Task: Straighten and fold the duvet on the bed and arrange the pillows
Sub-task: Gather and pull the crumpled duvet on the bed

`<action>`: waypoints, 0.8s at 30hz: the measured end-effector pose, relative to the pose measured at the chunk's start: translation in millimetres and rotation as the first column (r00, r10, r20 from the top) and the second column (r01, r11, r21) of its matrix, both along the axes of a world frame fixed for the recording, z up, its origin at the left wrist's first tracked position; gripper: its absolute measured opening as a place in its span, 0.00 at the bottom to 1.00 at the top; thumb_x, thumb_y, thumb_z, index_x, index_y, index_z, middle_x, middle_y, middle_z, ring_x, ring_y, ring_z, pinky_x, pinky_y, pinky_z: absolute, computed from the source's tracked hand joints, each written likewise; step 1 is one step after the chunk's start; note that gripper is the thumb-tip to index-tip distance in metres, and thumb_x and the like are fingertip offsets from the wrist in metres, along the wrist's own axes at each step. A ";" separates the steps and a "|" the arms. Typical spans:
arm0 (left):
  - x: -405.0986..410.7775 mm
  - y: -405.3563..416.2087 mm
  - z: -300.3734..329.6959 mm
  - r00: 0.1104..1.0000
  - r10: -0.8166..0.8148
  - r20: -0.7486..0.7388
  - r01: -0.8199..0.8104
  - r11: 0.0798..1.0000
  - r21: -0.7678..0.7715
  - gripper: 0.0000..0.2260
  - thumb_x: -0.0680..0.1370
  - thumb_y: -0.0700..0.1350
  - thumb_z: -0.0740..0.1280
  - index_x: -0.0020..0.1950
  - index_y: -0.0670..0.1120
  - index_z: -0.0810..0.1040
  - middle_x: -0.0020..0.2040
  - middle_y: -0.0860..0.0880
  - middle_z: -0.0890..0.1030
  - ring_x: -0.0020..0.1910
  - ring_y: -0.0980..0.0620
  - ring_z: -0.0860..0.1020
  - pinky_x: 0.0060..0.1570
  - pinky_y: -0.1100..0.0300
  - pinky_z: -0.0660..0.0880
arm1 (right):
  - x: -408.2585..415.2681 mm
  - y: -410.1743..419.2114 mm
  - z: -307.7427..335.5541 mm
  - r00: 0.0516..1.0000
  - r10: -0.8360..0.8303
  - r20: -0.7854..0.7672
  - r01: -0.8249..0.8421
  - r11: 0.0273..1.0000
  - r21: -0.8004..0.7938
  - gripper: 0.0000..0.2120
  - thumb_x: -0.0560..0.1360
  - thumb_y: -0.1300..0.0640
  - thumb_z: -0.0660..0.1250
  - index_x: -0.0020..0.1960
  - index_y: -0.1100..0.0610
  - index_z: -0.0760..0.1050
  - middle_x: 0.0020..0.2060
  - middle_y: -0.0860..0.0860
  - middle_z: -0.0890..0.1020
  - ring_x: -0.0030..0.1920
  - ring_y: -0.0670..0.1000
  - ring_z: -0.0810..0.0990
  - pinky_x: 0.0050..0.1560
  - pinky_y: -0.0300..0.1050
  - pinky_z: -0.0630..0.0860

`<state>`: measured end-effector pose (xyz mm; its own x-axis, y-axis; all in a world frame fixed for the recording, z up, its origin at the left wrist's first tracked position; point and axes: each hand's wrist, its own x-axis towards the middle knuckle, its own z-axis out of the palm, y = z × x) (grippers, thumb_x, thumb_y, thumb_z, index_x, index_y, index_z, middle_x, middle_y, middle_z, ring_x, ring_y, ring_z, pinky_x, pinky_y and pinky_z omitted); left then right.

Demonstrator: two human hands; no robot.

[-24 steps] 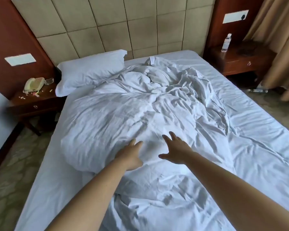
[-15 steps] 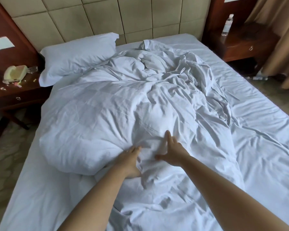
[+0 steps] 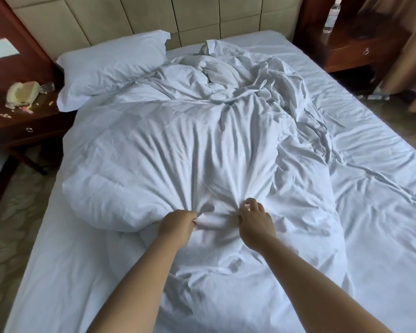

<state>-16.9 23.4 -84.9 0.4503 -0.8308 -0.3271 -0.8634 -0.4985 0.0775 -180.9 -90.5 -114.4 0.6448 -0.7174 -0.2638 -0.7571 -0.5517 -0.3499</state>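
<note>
Bed: the wide bed with a white fitted sheet (image 3: 370,188) fills the view, and its padded beige headboard (image 3: 202,18) is at the far end.
Duvet: the crumpled white cotton duvet (image 3: 178,140) lies in a heap along the middle of the bed, bunched towards the headboard.
Pillow: one white rectangular pillow (image 3: 113,66) rests at the far left corner, touching the duvet.
Risk: only a small fold of the cover is taken, so a pull may slide the cover over the filling or slip from the fingers; the pillow may also be dragged.
Left hand: the left hand (image 3: 178,227) is curled tightly and pinches a fold of the duvet.
Right hand: the right hand (image 3: 255,219) is half curled, its fingertips gathering the cloth just beside.
</note>
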 end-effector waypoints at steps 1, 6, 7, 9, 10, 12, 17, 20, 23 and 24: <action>-3.8 7.3 2.9 0.999 0.030 -0.015 -0.030 0.999 -0.026 0.10 0.80 0.45 0.59 0.55 0.48 0.78 0.55 0.45 0.81 0.56 0.43 0.77 0.50 0.56 0.71 | -4.7 2.5 4.2 1.000 0.012 0.026 -0.012 1.000 -0.024 0.14 0.81 0.57 0.52 0.61 0.56 0.72 0.73 0.51 0.60 0.71 0.51 0.59 0.64 0.46 0.63; -17.5 33.8 36.3 0.993 0.096 -0.067 -0.100 0.993 -0.064 0.13 0.82 0.46 0.55 0.59 0.47 0.76 0.57 0.44 0.80 0.56 0.42 0.77 0.51 0.54 0.73 | -17.2 16.9 39.3 0.944 0.045 0.326 -0.030 0.998 -0.049 0.12 0.79 0.63 0.54 0.56 0.62 0.75 0.71 0.53 0.67 0.70 0.55 0.66 0.66 0.45 0.64; -19.9 38.2 45.1 0.991 0.113 -0.075 -0.116 0.992 -0.040 0.13 0.83 0.47 0.54 0.59 0.46 0.75 0.57 0.44 0.79 0.55 0.43 0.77 0.52 0.54 0.73 | -18.2 20.9 48.3 0.921 -0.027 0.388 0.021 1.000 0.021 0.11 0.79 0.64 0.54 0.55 0.63 0.74 0.64 0.56 0.73 0.63 0.58 0.72 0.60 0.46 0.68; -25.4 48.0 59.7 0.986 0.148 -0.073 -0.148 0.989 0.009 0.14 0.83 0.47 0.51 0.60 0.45 0.73 0.58 0.44 0.78 0.55 0.42 0.76 0.53 0.52 0.73 | -21.7 30.2 67.8 0.872 -0.196 0.448 0.134 0.977 0.167 0.08 0.78 0.65 0.54 0.47 0.61 0.71 0.48 0.58 0.79 0.51 0.61 0.76 0.46 0.49 0.69; -29.3 53.5 65.6 0.984 0.164 -0.065 -0.164 0.986 0.015 0.13 0.83 0.46 0.50 0.60 0.45 0.71 0.58 0.44 0.78 0.56 0.42 0.76 0.53 0.52 0.73 | -23.7 37.0 78.5 0.846 -0.260 0.466 0.162 0.957 0.240 0.08 0.77 0.65 0.53 0.42 0.58 0.68 0.43 0.56 0.80 0.47 0.61 0.77 0.43 0.49 0.69; -39.0 64.1 74.6 0.978 0.203 -0.053 -0.203 0.979 0.009 0.12 0.83 0.46 0.49 0.58 0.43 0.69 0.57 0.42 0.77 0.55 0.40 0.76 0.52 0.52 0.72 | -27.6 59.1 93.9 0.837 -0.266 0.478 0.098 0.933 0.347 0.10 0.76 0.64 0.53 0.38 0.53 0.62 0.39 0.52 0.82 0.44 0.58 0.79 0.44 0.51 0.74; -59.9 74.3 76.4 0.976 0.213 -0.051 -0.216 0.975 -0.054 0.12 0.83 0.45 0.50 0.59 0.41 0.68 0.59 0.40 0.76 0.55 0.40 0.75 0.50 0.51 0.72 | -42.5 123.3 78.7 0.960 0.250 0.123 -0.271 0.939 0.210 0.10 0.80 0.51 0.56 0.55 0.56 0.70 0.56 0.56 0.78 0.57 0.59 0.75 0.54 0.48 0.70; -69.0 92.7 62.7 0.988 0.140 -0.057 -0.143 0.989 -0.048 0.13 0.81 0.39 0.54 0.65 0.42 0.67 0.66 0.43 0.70 0.64 0.43 0.69 0.61 0.51 0.69 | -57.4 135.7 55.4 0.950 0.312 -0.017 -0.301 0.929 0.217 0.21 0.78 0.47 0.62 0.67 0.55 0.65 0.66 0.52 0.70 0.64 0.56 0.69 0.60 0.49 0.67; -80.9 124.3 44.7 0.998 0.057 -0.011 -0.056 0.998 0.013 0.30 0.77 0.33 0.56 0.78 0.46 0.52 0.78 0.48 0.53 0.76 0.47 0.54 0.73 0.56 0.55 | -59.6 138.8 36.9 0.930 0.354 -0.097 -0.334 0.926 0.177 0.34 0.74 0.43 0.67 0.73 0.53 0.58 0.74 0.53 0.59 0.70 0.57 0.64 0.66 0.52 0.66; -82.2 133.5 36.7 0.998 0.044 0.046 -0.044 0.999 -0.001 0.33 0.76 0.33 0.56 0.79 0.46 0.47 0.79 0.49 0.48 0.77 0.48 0.49 0.75 0.57 0.50 | -57.8 139.5 32.6 0.918 0.378 -0.119 -0.357 0.920 0.165 0.37 0.72 0.42 0.69 0.74 0.53 0.57 0.75 0.53 0.57 0.71 0.57 0.63 0.67 0.53 0.65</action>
<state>-99.1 156.9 -48.2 0.5008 -0.8099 -0.3054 -0.8435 -0.5357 0.0376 -238.7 49.0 -81.8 0.8027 -0.3874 -0.4534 -0.5585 -0.7550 -0.3437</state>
